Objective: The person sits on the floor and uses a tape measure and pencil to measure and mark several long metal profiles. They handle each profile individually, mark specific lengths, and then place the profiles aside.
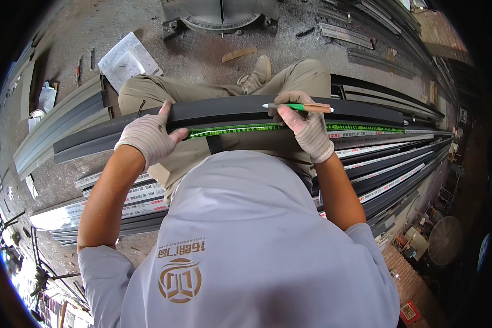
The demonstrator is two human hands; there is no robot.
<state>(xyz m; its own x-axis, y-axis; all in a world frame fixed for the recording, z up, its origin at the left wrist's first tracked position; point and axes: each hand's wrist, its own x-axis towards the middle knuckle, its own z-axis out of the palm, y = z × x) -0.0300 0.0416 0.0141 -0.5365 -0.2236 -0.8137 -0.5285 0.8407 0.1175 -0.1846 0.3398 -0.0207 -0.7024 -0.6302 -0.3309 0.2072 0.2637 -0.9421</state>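
Observation:
A long dark grey metal profile (218,107) lies across my lap, its ends out past both knees. Along its near edge runs a bright green tape measure blade (235,129), stretching from my left hand to the profile's right end. My left hand (149,134), in a striped knit glove, is closed at the blade's left end with the thumb against it; the palm hides whatever case is there. A thin dark cord loop sticks up beside it. My right hand (309,128), gloved with dirty fingertips, grips a green pen (295,106), tip pointing left, above the profile and blade.
Stacked metal profiles (388,169) with printed film lie to the right, and more (131,202) to the left. Ahead on the dusty floor stand a grey machine base (221,22), a white sheet (128,60) and a brown strip (239,54). A fan (446,240) is at the right.

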